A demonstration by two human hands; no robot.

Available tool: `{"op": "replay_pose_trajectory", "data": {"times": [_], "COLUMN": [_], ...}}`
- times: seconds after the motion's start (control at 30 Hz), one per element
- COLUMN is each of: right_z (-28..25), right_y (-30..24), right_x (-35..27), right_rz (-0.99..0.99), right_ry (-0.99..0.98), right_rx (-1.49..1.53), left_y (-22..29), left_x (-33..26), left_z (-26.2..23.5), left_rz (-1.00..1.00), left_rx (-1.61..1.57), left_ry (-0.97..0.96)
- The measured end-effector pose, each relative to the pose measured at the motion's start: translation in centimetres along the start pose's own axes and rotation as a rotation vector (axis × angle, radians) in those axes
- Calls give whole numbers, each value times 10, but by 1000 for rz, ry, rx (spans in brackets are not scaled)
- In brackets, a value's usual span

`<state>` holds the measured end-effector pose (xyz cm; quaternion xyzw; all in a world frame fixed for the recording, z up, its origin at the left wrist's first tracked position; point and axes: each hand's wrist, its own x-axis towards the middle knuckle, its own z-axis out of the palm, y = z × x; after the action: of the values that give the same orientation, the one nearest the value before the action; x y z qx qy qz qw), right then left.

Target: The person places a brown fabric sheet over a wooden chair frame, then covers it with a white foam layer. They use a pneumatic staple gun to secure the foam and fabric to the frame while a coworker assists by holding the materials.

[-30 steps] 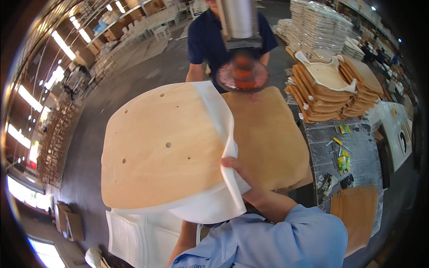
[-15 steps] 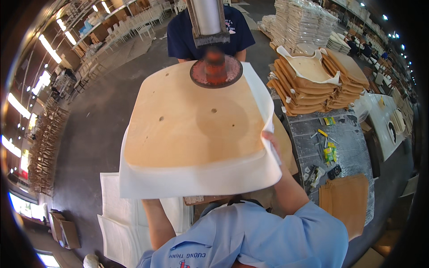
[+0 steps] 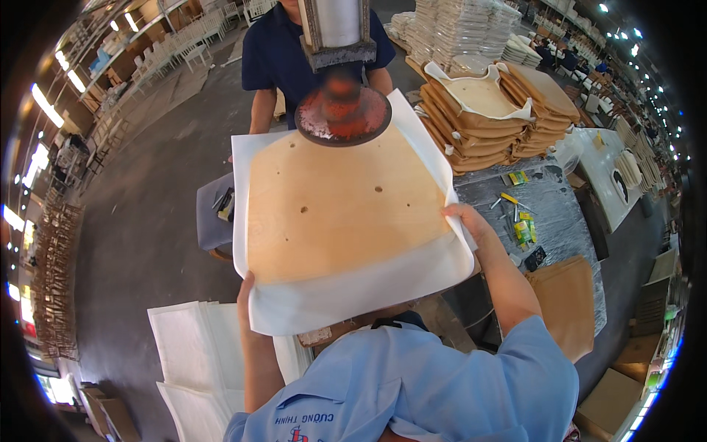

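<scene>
My left hand (image 3: 246, 289) grips the white sheet (image 3: 353, 295) at its near left corner; my right hand (image 3: 465, 221) pinches its right edge. A board (image 3: 339, 206) lies on the sheet, under the press disc (image 3: 343, 116). Right of it, stacked boards (image 3: 501, 118) crowd the desk (image 3: 552, 214).

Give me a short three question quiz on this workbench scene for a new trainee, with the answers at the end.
1. True or false: the wooden seat panel lies on top of the white fabric sheet.
2. Which hand takes the fabric sheet's right edge? A) left hand B) right hand C) the co-worker's hand
3. Fill in: the round press pad hangs above the panel's ______ edge, the one nearest the co-worker.

Key: 1. true; 2. B; 3. far
</scene>
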<state>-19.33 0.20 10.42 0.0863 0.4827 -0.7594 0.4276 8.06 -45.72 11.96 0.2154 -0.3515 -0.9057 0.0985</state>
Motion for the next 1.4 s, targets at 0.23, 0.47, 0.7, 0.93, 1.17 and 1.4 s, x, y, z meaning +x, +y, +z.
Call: {"op": "replay_pose_trajectory", "data": {"times": [0.23, 0.47, 0.7, 0.93, 1.17, 1.4], "right_z": [-7, -28, -32, -46, -30, -8], "right_y": [26, 30, 39, 39, 19, 39], "right_x": [16, 27, 36, 37, 39, 40], "right_rz": [-156, -193, -152, -178, 55, -153], "right_ry": [229, 390, 372, 446, 563, 795], "right_rx": [-279, -527, -693, -855, -1427, -1756], "left_y": [-32, -66, -79, -72, -58, -29], "left_x": [5, 17, 21, 40, 50, 50], "left_z": [-23, -40, -47, -41, -61, -56], "left_rz": [-52, -89, -69, -182, -85, -30], "left_rx": [148, 364, 420, 516, 982, 1963], "left_ry": [72, 216, 306, 302, 181, 269]}}
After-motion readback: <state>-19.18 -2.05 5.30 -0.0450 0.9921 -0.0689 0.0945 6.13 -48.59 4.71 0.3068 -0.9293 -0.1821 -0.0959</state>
